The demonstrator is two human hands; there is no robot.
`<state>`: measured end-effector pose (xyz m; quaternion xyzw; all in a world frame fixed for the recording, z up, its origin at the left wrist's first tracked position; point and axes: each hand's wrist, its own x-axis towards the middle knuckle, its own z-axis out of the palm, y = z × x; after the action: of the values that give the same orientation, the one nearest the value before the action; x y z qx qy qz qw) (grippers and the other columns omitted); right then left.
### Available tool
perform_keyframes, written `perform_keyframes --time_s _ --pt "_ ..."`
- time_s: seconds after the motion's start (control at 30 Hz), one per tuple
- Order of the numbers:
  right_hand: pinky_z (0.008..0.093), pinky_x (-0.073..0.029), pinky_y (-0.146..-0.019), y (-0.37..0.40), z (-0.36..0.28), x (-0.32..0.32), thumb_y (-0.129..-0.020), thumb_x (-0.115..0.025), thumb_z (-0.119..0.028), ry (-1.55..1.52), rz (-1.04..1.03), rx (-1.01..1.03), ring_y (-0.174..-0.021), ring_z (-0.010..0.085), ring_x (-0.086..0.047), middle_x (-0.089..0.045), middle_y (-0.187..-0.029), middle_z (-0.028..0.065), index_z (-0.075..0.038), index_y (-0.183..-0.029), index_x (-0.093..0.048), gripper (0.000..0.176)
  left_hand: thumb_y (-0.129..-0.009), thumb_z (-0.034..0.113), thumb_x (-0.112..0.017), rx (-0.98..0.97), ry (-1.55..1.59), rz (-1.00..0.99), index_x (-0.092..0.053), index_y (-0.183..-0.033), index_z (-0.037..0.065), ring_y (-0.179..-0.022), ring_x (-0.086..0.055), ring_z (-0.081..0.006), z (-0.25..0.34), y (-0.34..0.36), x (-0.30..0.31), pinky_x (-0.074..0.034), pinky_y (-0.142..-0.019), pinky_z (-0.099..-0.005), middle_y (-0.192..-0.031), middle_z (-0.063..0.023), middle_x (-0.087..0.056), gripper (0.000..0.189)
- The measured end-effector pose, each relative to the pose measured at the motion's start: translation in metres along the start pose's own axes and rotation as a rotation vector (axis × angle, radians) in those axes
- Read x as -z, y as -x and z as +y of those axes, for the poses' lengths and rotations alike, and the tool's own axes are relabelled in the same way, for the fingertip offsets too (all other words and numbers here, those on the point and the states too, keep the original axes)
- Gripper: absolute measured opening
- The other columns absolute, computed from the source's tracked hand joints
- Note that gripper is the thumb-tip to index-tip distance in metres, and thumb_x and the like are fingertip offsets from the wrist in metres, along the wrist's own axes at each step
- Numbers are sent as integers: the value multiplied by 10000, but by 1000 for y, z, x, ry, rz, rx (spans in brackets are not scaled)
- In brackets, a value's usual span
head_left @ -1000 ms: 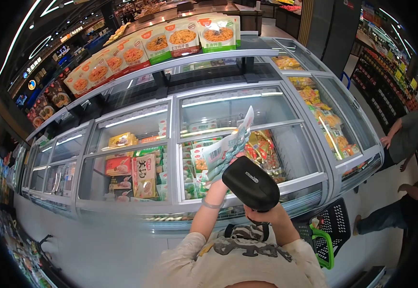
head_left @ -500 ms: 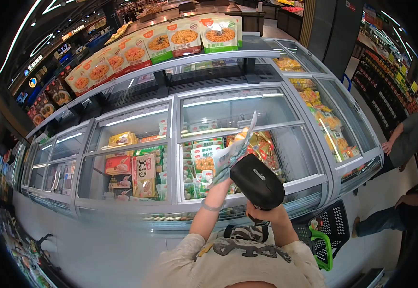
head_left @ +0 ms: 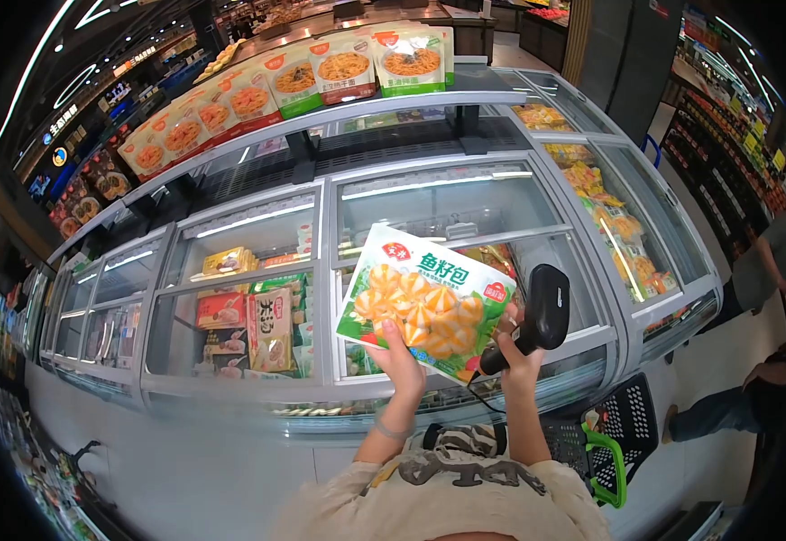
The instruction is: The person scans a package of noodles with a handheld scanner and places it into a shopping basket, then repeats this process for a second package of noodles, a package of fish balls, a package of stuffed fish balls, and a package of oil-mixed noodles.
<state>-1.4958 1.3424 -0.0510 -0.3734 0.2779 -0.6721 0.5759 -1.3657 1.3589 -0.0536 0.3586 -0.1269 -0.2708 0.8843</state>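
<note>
My left hand grips a green and white bag of frozen fish roe buns by its lower left edge, thumb on the front. The bag's printed face, with orange-and-white striped balls, is turned up toward me. In my right hand is a black handheld barcode scanner, its handle wrapped by my fingers and its head pointing up and away. A black cable hangs from the handle. The scanner hand is right at the bag's right edge. Both hands are above the chest freezer, and the bag hides part of its contents.
Sliding glass lids cover freezers holding boxed and bagged foods. Noodle pouches line the shelf behind. At my lower right stands a black basket with a green handle. Two people are at the right edge.
The bag has turned from edge-on to face-up toward me. The scanner has swung from over the bag's near side to its right, head now upward.
</note>
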Motion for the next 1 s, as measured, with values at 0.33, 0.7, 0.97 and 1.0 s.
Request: perform_keyframes --time_s 0.33,0.7,0.97,1.0 --pt "315 -394 -807 -9 -13 23 -684 -516 45 -172 278 -51 -909 193 -501 -485 -1005 99 5 -1119 -377 458 -845 271 -454 294 -156 -392 -241 -1237 20 -1103 -406 -215 -24 16 34 -368 -884 -349 -1211 -122 -373 512" --pt "297 -393 -797 -29 30 101 -594 -506 3 199 140 -476 -905 204 -502 -485 -988 88 5 -1095 -425 508 -754 162 -602 1218 -343 -635 -383 -1170 -5 -1034 -469 -195 -13 -21 77 -399 -858 -309 -1138 -109 -472 499" --pt "288 -474 -559 -64 55 79 -675 -546 12 62 258 -659 -598 168 -527 -543 -787 128 -53 -1010 -428 362 -714 142 -581 980 -461 -336 -457 -1082 -8 -853 -561 -166 -70 -153 138 -469 -706 -281 -963 -101 -566 416" --pt "293 -475 -538 -69 58 84 -669 -555 17 65 278 -658 -585 171 -527 -542 -783 129 -55 -1008 -427 369 -700 143 -584 968 -599 -339 -456 -1086 -11 -822 -565 -153 -88 -178 155 -470 -677 -271 -919 -91 -580 435"
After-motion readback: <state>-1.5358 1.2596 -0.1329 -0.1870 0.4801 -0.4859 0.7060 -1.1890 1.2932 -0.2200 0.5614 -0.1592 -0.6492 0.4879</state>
